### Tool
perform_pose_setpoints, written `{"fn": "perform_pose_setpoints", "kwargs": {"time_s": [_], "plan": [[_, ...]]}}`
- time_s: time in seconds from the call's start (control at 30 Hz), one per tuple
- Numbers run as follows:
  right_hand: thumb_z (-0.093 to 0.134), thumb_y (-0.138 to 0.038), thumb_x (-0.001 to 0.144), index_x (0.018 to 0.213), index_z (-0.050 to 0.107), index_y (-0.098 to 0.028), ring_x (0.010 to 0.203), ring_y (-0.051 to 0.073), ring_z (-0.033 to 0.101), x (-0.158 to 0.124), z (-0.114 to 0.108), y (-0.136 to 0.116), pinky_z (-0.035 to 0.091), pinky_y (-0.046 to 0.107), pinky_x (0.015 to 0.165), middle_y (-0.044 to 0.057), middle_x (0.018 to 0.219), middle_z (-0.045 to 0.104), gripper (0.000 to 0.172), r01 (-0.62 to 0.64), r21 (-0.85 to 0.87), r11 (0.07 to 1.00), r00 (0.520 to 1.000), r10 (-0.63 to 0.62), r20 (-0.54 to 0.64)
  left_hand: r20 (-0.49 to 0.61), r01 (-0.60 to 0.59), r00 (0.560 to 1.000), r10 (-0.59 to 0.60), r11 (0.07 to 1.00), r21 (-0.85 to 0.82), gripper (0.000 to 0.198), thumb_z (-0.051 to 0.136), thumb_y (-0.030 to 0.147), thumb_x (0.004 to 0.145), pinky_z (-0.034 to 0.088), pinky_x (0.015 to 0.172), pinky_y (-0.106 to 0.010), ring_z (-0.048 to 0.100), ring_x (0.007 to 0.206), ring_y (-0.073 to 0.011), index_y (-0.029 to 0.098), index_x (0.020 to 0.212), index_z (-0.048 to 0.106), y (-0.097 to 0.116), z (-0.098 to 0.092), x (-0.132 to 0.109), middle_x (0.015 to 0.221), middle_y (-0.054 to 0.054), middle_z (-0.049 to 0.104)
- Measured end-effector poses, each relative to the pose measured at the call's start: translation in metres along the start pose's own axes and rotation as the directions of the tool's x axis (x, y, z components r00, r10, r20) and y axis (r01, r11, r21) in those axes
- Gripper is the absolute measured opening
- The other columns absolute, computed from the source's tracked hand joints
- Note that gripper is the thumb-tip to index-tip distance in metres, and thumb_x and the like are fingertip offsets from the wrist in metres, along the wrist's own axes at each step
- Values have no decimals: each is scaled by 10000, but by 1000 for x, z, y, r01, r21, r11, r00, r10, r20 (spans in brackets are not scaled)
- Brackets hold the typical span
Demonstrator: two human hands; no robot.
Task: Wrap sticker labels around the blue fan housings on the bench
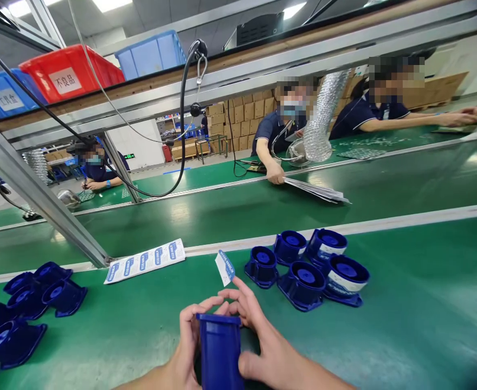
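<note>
A dark blue plastic housing (221, 352) with a flanged end is held between both hands, close to me at the bottom centre. My left hand (189, 338) wraps its left side, fingers curled over the far end. My right hand (263, 338) grips its right side with the thumb pressed on the wall. A small blue-and-white sticker label (225, 268) clings to the tip of my right index finger. A sheet of matching labels (144, 261) lies ahead to the left. Right of my hands stand several blue housings (303, 281), some with labels wrapped around them.
More blue housings (13, 336) sit at the left on the green worktop (405, 336). Across the conveyor belt (222, 211), a co-worker's hand (276, 172) holds a stack of sheets (317, 190). Red (73, 73) and blue bins rest on the overhead shelf; a cable (182, 108) dangles below.
</note>
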State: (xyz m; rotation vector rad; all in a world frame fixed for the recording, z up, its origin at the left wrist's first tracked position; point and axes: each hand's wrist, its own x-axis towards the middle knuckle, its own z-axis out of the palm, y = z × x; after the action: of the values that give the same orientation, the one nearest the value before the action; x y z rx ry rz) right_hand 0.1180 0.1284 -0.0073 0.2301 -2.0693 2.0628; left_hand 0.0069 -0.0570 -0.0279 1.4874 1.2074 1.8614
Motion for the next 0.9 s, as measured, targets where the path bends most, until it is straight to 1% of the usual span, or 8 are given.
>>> {"fn": "perform_pose_setpoints", "kwargs": {"time_s": [0.1,0.17,0.23,0.33,0.43,0.53,0.67,0.9], "plan": [[1002,-581,592,1619,-66,-351,1445,426,422,-5,1,4,367,609,1163,208,1622,256,1499,-27,-82,996,997,32,65,-35,-9,999,12,998,67,1089,985,541,676,358,1206,-733,468,1475,-505,412,1489,272,10,2,4,1633,-190,307],[1023,-492,552,1616,-56,-347,1448,432,408,-6,-1,6,370,620,1162,213,1637,230,1523,-83,-147,986,996,81,-25,-101,34,995,-21,991,131,956,933,457,778,422,1182,-685,513,1444,-457,385,1485,293,14,2,6,1599,-189,319],[965,-480,658,1611,81,-329,1295,382,542,-4,-4,6,442,597,1098,204,1576,331,1308,-127,-182,975,973,88,-212,-190,117,978,-81,975,187,835,887,384,832,486,1141,-618,497,1456,-423,361,1452,329,16,0,8,1590,-188,300],[795,-545,873,1442,449,-281,912,257,645,5,-11,-1,553,471,898,116,1219,609,716,-85,-114,990,879,21,-476,-313,247,937,-156,929,275,725,838,323,857,531,1087,-539,425,1496,-402,328,1417,377,14,-8,12,1602,-186,259],[838,-620,830,1068,678,-233,711,204,607,13,-13,-11,536,332,662,42,851,654,481,-19,60,998,802,51,-595,-374,310,913,-161,871,382,731,820,264,825,454,1161,-567,341,1533,-402,298,1427,407,13,-16,14,1584,-173,281],[934,-635,705,812,708,-198,525,138,500,17,-10,-17,401,259,489,-9,622,585,504,-79,204,976,775,188,-603,-378,325,912,-159,844,428,777,800,183,771,395,1199,-594,354,1510,-399,290,1437,414,13,-20,16,1554,-156,321],[995,-612,601,732,722,-179,458,112,455,16,-4,-16,327,247,456,-24,543,559,528,-153,280,948,783,290,-551,-385,367,898,-211,843,394,849,774,108,693,441,1150,-564,454,1419,-389,275,1448,425,15,-19,17,1525,-146,370],[956,-600,689,704,715,-175,479,101,439,12,-4,-6,315,238,487,-23,555,557,488,-208,235,950,814,301,-496,-373,356,902,-219,865,353,865,743,62,648,365,1209,-611,534,1342,-373,264,1439,456,16,-20,21,1438,-123,488]]}}
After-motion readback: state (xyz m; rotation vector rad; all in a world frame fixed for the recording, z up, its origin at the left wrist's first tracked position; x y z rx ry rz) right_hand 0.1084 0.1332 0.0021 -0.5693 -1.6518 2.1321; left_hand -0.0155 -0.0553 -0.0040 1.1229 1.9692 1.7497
